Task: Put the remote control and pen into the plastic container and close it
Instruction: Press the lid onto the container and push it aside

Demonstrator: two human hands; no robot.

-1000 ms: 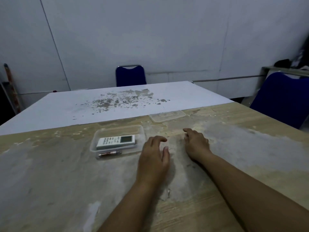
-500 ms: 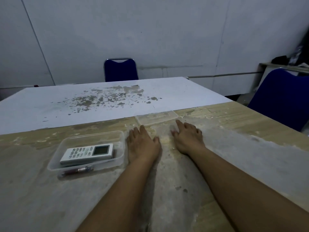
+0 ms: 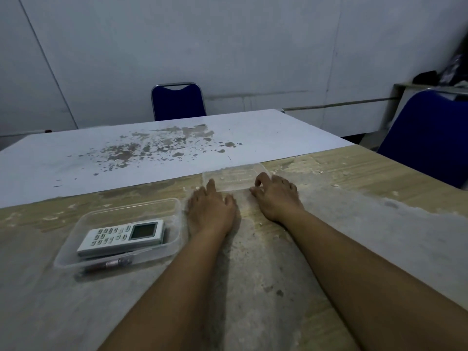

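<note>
A clear plastic container stands open on the table at the left. Inside it lies a white remote control, screen to the right, and a dark pen rests along the near wall. The clear lid lies flat on the table farther back, in the middle. My left hand lies palm down just right of the container, its index fingertip at the lid's near left corner. My right hand sits at the lid's near right edge, thumb and curled index finger closed on that edge.
The wooden table is dusty and patchy. A stained white board covers its far half, just behind the lid. One blue chair stands at the far side, another blue chair at the right.
Both hands slid forward across the table from beside the container to the lid. The right hand's fingers curled onto the lid's edge. Container, remote and pen stayed put.
</note>
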